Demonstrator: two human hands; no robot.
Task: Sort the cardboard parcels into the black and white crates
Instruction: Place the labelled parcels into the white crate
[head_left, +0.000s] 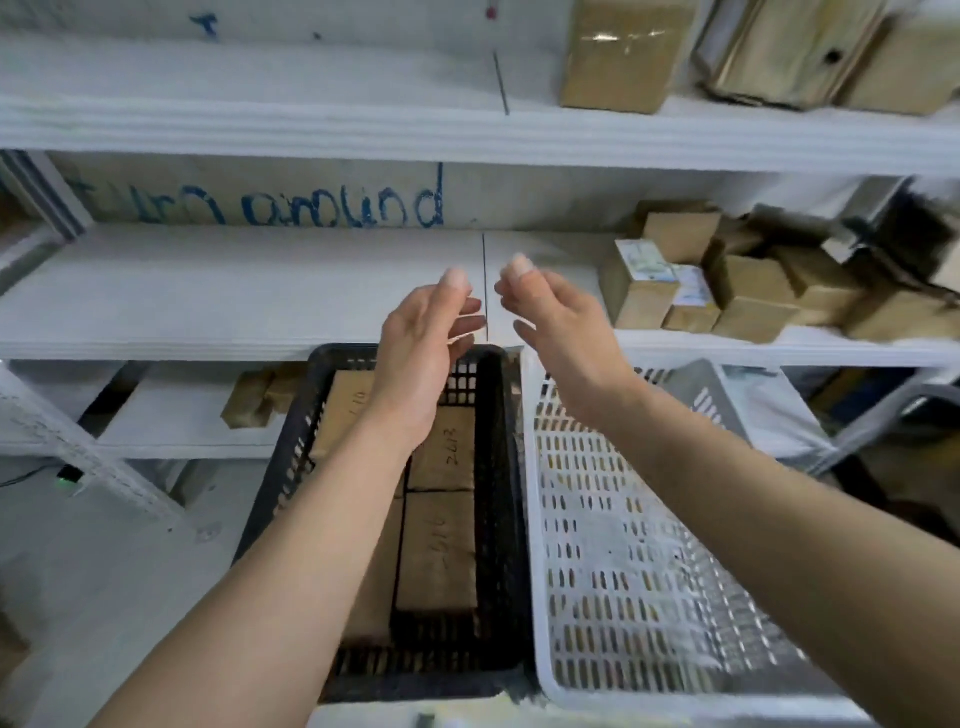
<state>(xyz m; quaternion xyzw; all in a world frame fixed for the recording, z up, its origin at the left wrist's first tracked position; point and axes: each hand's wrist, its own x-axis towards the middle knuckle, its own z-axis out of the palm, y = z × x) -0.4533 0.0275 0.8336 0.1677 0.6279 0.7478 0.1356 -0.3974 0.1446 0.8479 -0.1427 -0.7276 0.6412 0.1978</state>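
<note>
The left hand (421, 364) and right hand (563, 332) hover empty, fingers loosely curled. Grabbing from the jumbled parcels (753, 296) on the shelf (260, 291) may topple neighbours off the edge.

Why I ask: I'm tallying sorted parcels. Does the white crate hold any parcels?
No, the white crate shows only its bare slotted floor where it is in view; the cardboard parcels lie in the black crate.

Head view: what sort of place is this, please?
Probably a storeroom or parcel-sorting area. Long white shelves carry piles of brown cardboard parcels; below them a black slotted plastic crate, holding parcels with handwritten numbers, stands beside a white slotted plastic crate.
</note>
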